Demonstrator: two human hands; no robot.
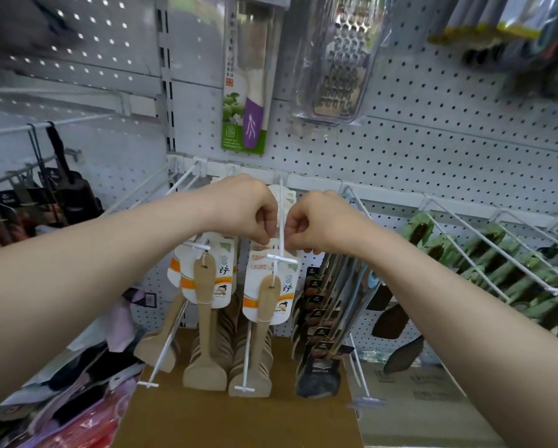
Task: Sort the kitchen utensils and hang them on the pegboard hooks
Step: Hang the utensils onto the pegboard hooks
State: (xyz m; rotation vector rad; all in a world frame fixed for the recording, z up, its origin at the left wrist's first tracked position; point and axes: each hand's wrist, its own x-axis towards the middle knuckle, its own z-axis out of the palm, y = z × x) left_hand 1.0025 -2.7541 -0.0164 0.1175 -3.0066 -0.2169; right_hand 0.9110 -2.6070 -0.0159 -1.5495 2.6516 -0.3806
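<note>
A wooden spatula (264,305) on a white and orange card (268,286) hangs at the front end of a white pegboard hook (281,221). My left hand (248,208) and my right hand (316,221) pinch the top of that card from either side of the hook's rod. Several more carded wooden spatulas hang behind it. A second carded spatula (205,282) hangs on the neighbouring hook (196,246) to the left, with more behind it.
A packaged purple-handled knife (247,92) and a metal grater (336,59) hang on the grey pegboard (433,140) above. Dark turners (323,334) hang to the right, green-carded utensils (497,270) further right, black tools (67,189) at left. A brown cardboard box (239,421) lies below.
</note>
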